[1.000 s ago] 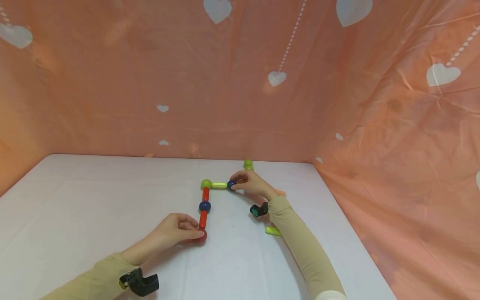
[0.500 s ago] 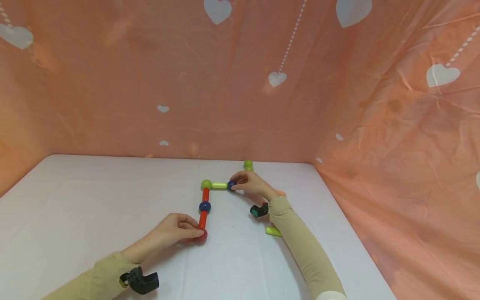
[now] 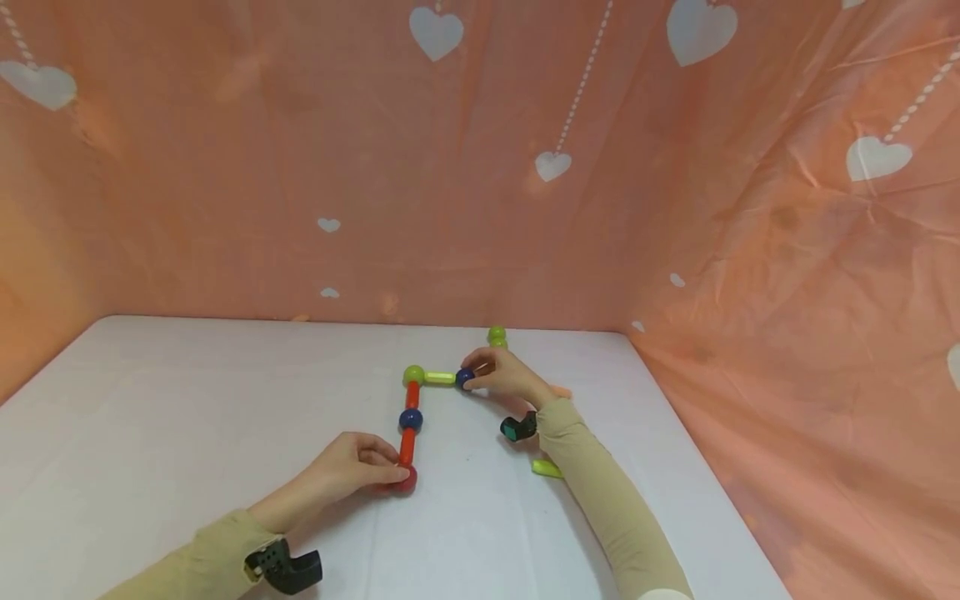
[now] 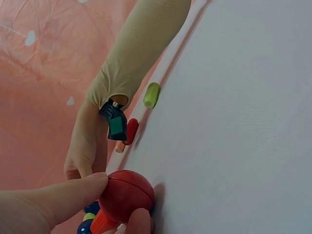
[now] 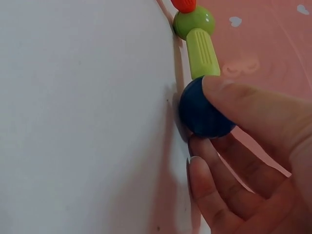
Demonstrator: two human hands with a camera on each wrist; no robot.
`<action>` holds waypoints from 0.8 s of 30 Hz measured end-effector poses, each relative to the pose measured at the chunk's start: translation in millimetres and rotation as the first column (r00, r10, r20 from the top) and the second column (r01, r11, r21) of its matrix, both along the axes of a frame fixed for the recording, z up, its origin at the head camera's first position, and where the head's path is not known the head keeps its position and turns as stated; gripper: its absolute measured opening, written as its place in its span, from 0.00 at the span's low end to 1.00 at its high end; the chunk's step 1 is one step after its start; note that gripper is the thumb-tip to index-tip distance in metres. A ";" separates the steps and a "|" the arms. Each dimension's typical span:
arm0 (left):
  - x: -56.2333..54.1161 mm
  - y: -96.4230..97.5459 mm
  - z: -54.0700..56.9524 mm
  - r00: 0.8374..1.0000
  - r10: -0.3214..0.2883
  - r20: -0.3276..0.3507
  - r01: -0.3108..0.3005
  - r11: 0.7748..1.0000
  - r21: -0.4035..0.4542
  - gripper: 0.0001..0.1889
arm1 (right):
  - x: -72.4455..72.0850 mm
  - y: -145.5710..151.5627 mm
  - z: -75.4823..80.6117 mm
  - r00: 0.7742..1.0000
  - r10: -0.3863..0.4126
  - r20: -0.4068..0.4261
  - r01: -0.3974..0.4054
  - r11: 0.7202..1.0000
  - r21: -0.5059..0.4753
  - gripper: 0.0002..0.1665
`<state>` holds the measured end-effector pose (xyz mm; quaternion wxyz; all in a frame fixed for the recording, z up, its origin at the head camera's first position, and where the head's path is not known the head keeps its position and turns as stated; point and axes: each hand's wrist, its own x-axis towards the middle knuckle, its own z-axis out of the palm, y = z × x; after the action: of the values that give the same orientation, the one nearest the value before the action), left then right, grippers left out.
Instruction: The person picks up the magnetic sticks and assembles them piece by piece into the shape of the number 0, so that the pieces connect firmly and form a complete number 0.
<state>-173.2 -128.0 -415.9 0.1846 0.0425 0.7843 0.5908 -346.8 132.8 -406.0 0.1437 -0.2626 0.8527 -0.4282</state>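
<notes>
An L-shaped chain of magnetic balls and rods lies on the white table. Its near end is a red ball (image 4: 126, 195), which my left hand (image 3: 348, 467) pinches between thumb and fingers. From there a red rod (image 3: 407, 447), a blue ball (image 3: 411, 419) and another red rod (image 3: 412, 396) lead up to a green ball (image 3: 414, 376). A yellow-green rod (image 5: 202, 53) runs rightward from that corner to a second blue ball (image 5: 202, 112). My right hand (image 3: 510, 375) holds this end ball, thumb on one side and fingers on the other.
Two green balls (image 3: 497, 334) sit behind my right hand, near the table's far edge. By my right forearm are a loose green rod (image 4: 152, 95), a red rod (image 4: 131, 130) and an orange piece (image 3: 561, 391). A peach curtain (image 3: 450, 250) hangs behind the table.
The head view has tilted up slightly, so everything appears a little lower. Both hands keep their holds on the end balls, and the chain keeps its shape.
</notes>
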 end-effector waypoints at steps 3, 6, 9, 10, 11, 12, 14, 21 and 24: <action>-0.6 0.0 -0.6 1.000 -0.005 0.002 0.005 1.000 0.008 0.23 | 1.7 -1.6 1.5 1.000 -0.009 -0.010 0.009 1.000 -0.009 0.18; -1.0 -0.1 -0.7 1.000 -0.014 0.003 0.014 1.000 0.021 0.23 | 0.6 -2.9 0.9 1.000 -0.016 -0.014 0.016 1.000 -0.016 0.18; -1.4 -0.6 0.3 1.000 -0.016 0.003 0.016 1.000 0.025 0.23 | -2.8 -4.1 -0.5 1.000 -0.010 -0.016 0.010 1.000 -0.025 0.19; -1.4 -0.7 0.6 1.000 -0.016 0.003 0.016 1.000 0.027 0.23 | -3.4 -4.0 -0.4 1.000 -0.006 -0.017 0.006 1.000 -0.019 0.19; -1.6 -0.8 0.8 1.000 -0.016 0.003 0.016 0.999 0.028 0.23 | -3.5 -3.8 0.2 1.000 -0.001 -0.020 0.001 1.000 -0.016 0.19; -1.8 -0.8 1.0 1.000 -0.014 0.001 0.014 1.000 0.026 0.23 | -3.7 -3.3 0.9 1.000 0.002 -0.021 -0.002 1.000 -0.011 0.20; -2.0 -0.7 1.1 1.000 -0.009 -0.002 0.009 1.000 0.020 0.23 | -3.3 -1.2 2.5 1.000 0.008 -0.022 -0.008 1.000 0.003 0.21; -1.2 0.2 -2.0 1.000 -0.024 0.004 0.024 0.998 0.053 0.22 | 2.6 18.2 14.7 0.994 0.060 -0.086 -0.064 0.997 -0.047 0.25; -0.4 -1.2 -2.8 1.000 -0.028 0.005 0.027 0.998 0.060 0.22 | 7.2 27.9 23.1 0.989 0.100 -0.106 -0.106 0.993 -0.059 0.24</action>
<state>-173.6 -129.2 -418.7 0.1938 0.0569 0.7650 0.6115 -339.6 160.7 -382.9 0.1129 -0.3326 0.8300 -0.4332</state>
